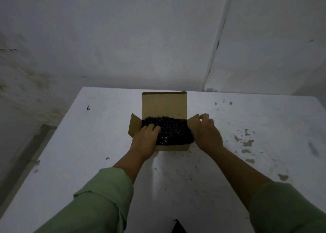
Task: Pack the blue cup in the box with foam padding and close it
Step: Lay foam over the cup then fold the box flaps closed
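Observation:
A small brown cardboard box (pixel 173 147) stands open in the middle of the white table. Its far lid flap (pixel 164 104) stands upright and the two side flaps lean outward. Dark bubbly foam padding (pixel 173 131) fills the box to the top. The blue cup is hidden; I cannot see it. My left hand (pixel 145 139) lies flat on the padding at the box's left side, fingers pressing down. My right hand (pixel 207 133) holds the right side flap (pixel 193 122), fingertips on its upper edge.
The white table (pixel 98 144) has chipped, stained paint on its right part (pixel 246 142). White walls stand close behind the table's far edge. A small dark object (pixel 178 226) shows at the bottom edge of the view.

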